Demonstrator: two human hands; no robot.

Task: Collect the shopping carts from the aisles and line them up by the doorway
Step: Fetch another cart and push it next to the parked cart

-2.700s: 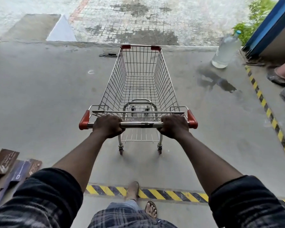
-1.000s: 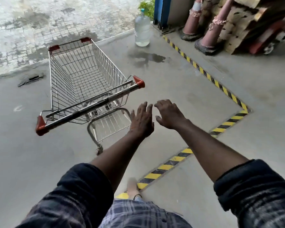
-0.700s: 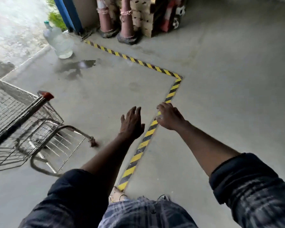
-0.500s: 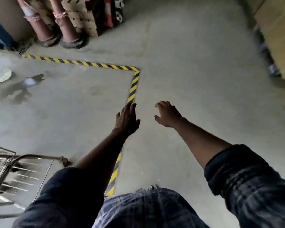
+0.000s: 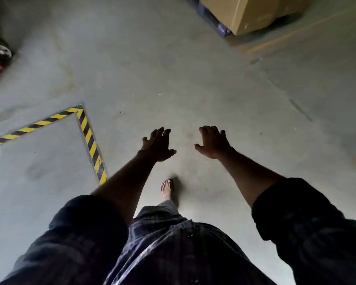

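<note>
Probably the main risk is a stumble: the sandalled foot [image 5: 168,187] steps forward on the concrete floor [image 5: 193,79], and the pallet [image 5: 214,20] under the cardboard box [image 5: 255,13] juts out ahead on the right. The left grip [image 5: 157,146] and the right grip [image 5: 213,144] are both open, fingers spread, holding nothing. No shopping cart shows in view, so its place and its look I cannot tell.

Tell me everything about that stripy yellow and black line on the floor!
The striped line looks like flat tape stuck on the grey concrete floor, with slanted yellow and black bands. It bends in a corner: one leg runs off the left edge, the other comes toward the person and disappears behind the left forearm.
</note>
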